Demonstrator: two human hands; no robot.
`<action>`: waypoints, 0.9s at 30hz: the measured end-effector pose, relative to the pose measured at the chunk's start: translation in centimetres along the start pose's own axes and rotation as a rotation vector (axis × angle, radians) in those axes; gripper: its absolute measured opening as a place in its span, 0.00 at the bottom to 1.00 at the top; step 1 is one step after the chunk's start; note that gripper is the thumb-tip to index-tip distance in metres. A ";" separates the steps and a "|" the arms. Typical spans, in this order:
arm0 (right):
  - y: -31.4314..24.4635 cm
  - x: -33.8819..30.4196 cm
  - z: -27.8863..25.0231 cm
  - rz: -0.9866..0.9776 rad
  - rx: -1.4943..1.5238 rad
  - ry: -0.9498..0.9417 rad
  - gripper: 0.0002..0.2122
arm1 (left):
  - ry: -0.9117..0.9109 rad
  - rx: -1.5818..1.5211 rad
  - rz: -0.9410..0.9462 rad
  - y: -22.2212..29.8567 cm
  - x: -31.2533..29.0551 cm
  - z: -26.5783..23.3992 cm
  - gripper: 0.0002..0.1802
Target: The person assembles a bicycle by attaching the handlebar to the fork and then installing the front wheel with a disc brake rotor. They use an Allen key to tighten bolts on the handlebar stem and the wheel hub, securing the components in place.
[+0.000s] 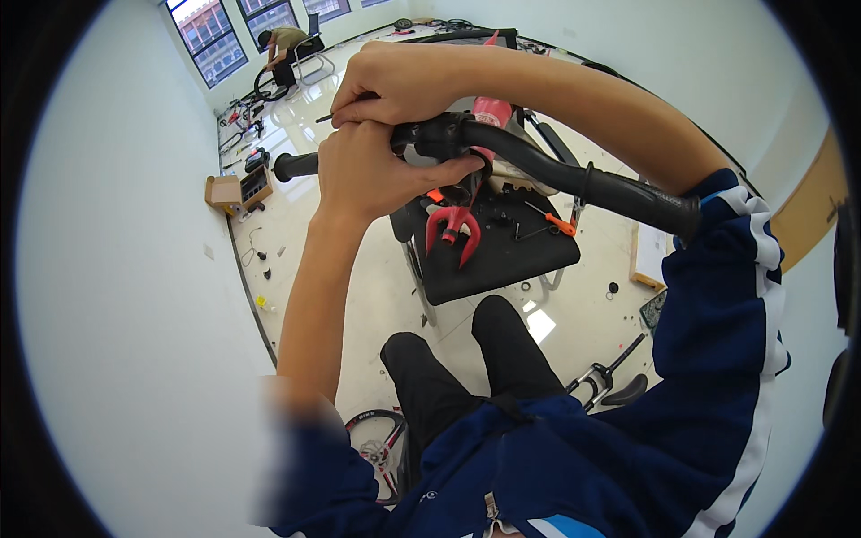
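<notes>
A black bicycle handlebar (535, 164) runs across in front of me, with the stem clamp near its middle. My left hand (366, 170) is closed round the bar left of the clamp, its thumb stretched toward the stem. My right arm reaches over the bar from the right. Just above the left hand, my right hand (387, 82) is closed on a thin dark rod-like tool (324, 118), whose tip sticks out on the left; the rest is hidden. Below the bar, a red bicycle frame (455, 220) with curved ends stands over a black chair seat (489, 264).
An orange-handled screwdriver (561, 224) and small dark parts lie on the seat. A suspension fork (594, 380), a saddle (628, 391) and a wheel (380, 448) are on the floor near my legs. A cardboard box (224, 194) stands left. Far off, a person (285, 45) handles a wheel.
</notes>
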State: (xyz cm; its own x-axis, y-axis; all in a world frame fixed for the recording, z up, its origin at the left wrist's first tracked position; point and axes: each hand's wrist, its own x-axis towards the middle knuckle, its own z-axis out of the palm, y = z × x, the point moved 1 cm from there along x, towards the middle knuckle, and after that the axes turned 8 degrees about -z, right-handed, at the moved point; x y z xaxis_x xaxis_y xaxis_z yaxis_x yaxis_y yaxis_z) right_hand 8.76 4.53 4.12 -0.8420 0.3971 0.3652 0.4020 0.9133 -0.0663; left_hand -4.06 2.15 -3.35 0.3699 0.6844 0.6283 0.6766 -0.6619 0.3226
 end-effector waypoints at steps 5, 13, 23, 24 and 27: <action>0.2 -1.2 -0.8 0.324 0.307 0.091 0.14 | 0.031 0.026 0.067 1.0 0.3 0.5 0.32; 1.1 -11.0 -8.7 0.327 0.067 0.636 0.09 | 0.041 -0.276 0.133 1.0 1.5 3.3 0.29; 9.4 -39.8 31.2 1.435 -0.026 0.818 0.14 | 0.082 -0.125 -0.021 -2.7 2.8 1.5 0.22; 10.3 -38.3 31.7 1.428 0.076 0.815 0.15 | 0.090 -0.088 -0.024 -3.1 3.0 1.3 0.23; 15.4 -35.8 30.8 1.443 0.275 0.817 0.20 | 0.089 -0.021 -0.042 -3.2 3.9 1.6 0.26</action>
State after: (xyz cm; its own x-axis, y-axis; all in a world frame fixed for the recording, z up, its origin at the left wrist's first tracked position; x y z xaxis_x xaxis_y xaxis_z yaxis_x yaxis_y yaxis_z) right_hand 33.99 7.21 -38.60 0.5640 0.7980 0.2125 0.4803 -0.1076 -0.8705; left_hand -3.72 7.42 -3.05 0.2827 0.6824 0.6741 0.6762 -0.6402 0.3645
